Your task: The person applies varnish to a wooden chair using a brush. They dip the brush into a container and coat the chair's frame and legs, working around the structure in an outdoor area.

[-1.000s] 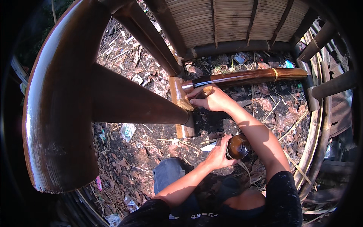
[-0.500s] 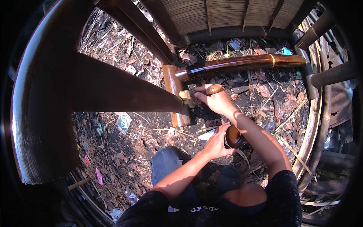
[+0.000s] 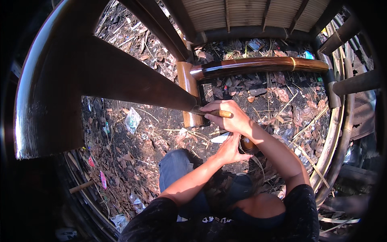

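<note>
My right hand [image 3: 234,117] is closed on a paintbrush, its wooden handle [image 3: 225,114] pointing back over the fingers. The brush head reaches the lower part of a glossy brown bamboo post [image 3: 188,82], next to the end of a dark bamboo bar [image 3: 141,82]; its bristles are hard to make out. Just below, my left hand [image 3: 229,152] is wrapped round a small round container [image 3: 247,144] with brown liquid in it, partly hidden by my right wrist. A shiny varnished bamboo rail [image 3: 258,67] runs rightward from the post.
A large dark bamboo piece [image 3: 48,105] looms close on the left. A slatted bamboo panel [image 3: 246,16] stands at the far side, and long bamboo poles [image 3: 336,149] curve along the right. Dry leaves and plastic scraps [image 3: 132,120] litter the ground. My bent knee [image 3: 174,169] is below.
My right hand and the brush have moved down along the post, nearer my left hand. The brush now shows a narrower side. The right forearm covers more of the container.
</note>
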